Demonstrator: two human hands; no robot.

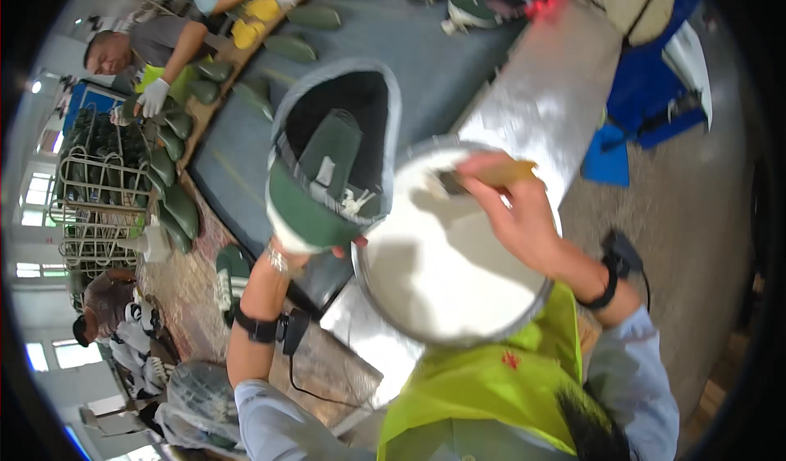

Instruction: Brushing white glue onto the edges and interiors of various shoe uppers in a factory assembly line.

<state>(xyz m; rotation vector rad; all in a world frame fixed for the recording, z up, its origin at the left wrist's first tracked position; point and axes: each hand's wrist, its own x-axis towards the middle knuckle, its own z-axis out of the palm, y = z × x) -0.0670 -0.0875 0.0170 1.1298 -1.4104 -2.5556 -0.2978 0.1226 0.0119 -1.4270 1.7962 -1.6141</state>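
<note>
A green shoe upper with a white toe is held up by my left hand, whose fingers close on it from below. Its dark opening, edged in grey, faces me, and the green tongue and white laces show inside. In my right hand is a brush with a yellowish handle, gripped between thumb and fingers. Its dark end hangs over the white liquid in a large round pan; I cannot tell whether it touches the liquid. The shoe upper is at the pan's left side.
Beyond my hands runs a dark conveyor belt with green shoe parts along it. A green shoe lies left of my forearm. Co-workers sit at the far left, one gloved, near a metal rack. A metal ledge extends right.
</note>
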